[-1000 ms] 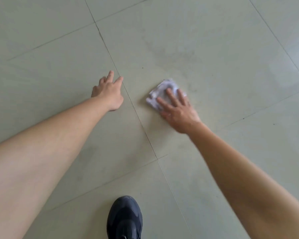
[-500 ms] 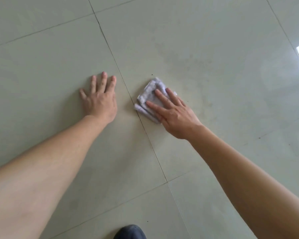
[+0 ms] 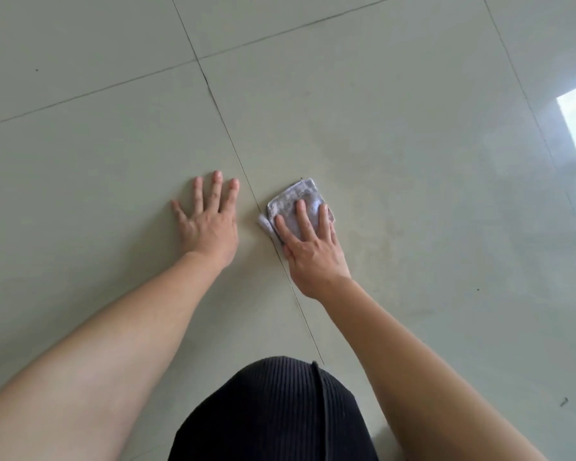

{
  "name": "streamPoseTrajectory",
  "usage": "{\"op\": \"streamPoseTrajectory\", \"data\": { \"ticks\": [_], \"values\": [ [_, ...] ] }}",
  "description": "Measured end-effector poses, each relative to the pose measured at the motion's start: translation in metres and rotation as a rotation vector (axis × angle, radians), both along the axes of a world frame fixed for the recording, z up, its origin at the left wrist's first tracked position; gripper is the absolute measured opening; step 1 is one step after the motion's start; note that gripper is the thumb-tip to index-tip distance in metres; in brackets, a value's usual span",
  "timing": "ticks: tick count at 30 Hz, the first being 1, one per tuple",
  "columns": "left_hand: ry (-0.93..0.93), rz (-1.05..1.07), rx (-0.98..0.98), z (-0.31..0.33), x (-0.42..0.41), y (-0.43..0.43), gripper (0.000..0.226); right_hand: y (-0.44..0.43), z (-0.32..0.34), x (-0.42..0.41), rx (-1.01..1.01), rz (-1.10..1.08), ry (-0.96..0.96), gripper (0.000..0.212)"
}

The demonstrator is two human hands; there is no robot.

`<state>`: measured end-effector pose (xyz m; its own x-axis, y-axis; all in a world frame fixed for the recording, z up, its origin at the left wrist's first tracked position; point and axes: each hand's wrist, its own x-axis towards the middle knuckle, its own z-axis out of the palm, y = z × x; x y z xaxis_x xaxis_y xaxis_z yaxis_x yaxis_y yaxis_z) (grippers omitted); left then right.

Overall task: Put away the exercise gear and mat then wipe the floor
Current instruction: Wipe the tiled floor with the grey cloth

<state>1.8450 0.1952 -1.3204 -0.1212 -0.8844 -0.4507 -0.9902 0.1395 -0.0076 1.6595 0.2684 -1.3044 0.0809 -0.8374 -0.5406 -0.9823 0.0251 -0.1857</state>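
Tiled floor [image 3: 396,134], cloth [image 3: 295,202] under right fingers [image 3: 301,214]

Two hands, left hand [image 3: 210,227] and right hand [image 3: 313,257], one cloth [image 3: 295,197], one ribbed garment [image 3: 273,417].

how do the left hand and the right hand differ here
The left hand rests flat on bare floor tile; the right hand presses down on a folded cloth. The left hand lies left of the grout line; the right hand lies just right of it. The left hand's fingers are spread wider. Both are palm down with straight fingers.
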Motion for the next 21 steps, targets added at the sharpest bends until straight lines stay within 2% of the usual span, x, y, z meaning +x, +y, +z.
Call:
{"op": "streamPoseTrajectory", "data": {
  "ticks": [4, 7, 10, 14, 17, 19, 21],
  "values": [
    [-0.039, -0.004, -0.001, 0.002, 0.0, 0.0, 0.062, -0.028, -0.004, -0.045, -0.048, 0.173, -0.025, 0.058],
    [-0.075, -0.056, 0.05, 0.009, 0.003, -0.01, 0.057, -0.085, -0.008, -0.078, -0.044, 0.053, -0.013, 0.057],
    [-0.074, -0.143, 0.123, 0.016, 0.017, -0.024, 0.06, -0.143, -0.016, -0.074, -0.073, -0.059, -0.022, 0.056],
    [-0.097, -0.09, 0.135, 0.023, 0.023, -0.051, 0.068, -0.162, -0.024, -0.059, -0.112, -0.076, -0.009, 0.055],
    [-0.011, 0.118, 0.125, 0.025, 0.013, -0.076, 0.066, -0.114, -0.025, -0.045, -0.197, 0.2, -0.076, 0.053],
    [0.037, 0.198, 0.122, 0.029, 0.002, -0.09, 0.063, -0.064, -0.026, -0.05, -0.232, 0.43, -0.148, 0.052],
    [0.082, 0.273, 0.103, 0.027, -0.004, -0.099, 0.06, -0.03, -0.031, -0.066, -0.224, 0.566, -0.176, 0.051]
  ]
}}
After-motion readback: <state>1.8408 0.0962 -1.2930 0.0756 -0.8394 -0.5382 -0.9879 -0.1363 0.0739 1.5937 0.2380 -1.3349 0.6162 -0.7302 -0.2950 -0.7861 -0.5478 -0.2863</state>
